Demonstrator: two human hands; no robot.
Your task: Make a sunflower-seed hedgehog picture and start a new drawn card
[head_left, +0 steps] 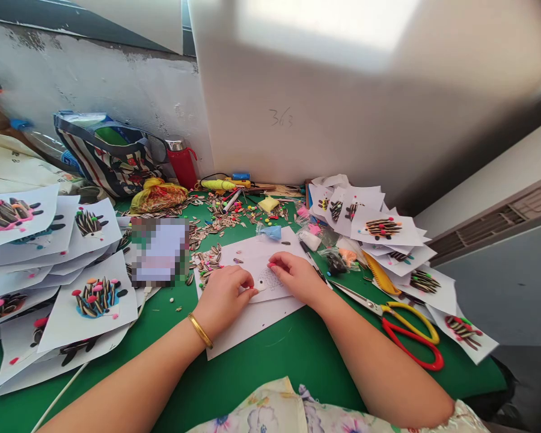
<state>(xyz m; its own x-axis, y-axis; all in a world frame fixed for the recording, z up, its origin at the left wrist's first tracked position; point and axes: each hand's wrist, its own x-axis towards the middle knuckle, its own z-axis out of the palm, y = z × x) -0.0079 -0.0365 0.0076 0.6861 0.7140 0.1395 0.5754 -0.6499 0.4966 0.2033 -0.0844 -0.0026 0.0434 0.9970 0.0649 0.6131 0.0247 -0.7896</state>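
Note:
A white sheet (234,331) lies on the green table with a smaller paper bearing a hedgehog drawing (274,281) on top. At the drawing's face end is a small white clay-like piece (262,285) with a dark dot beside it. My left hand (228,294) rests on the paper, its thumb and fingers drawn together, the thumb tip at that white piece. Over the drawing's right part, my right hand (294,275) has thumb and index finger pinched; a speck of red shows at the tips, too small to name. Striped sunflower seeds (210,257) lie on the sheet beside my left hand.
Stacks of finished seed-hedgehog cards stand left (92,300) and right (383,228). Scissors (410,334) lie by my right forearm, near clay bags (336,260). A blurred device (160,249) with a cable is at left; a red flask (183,165) stands behind.

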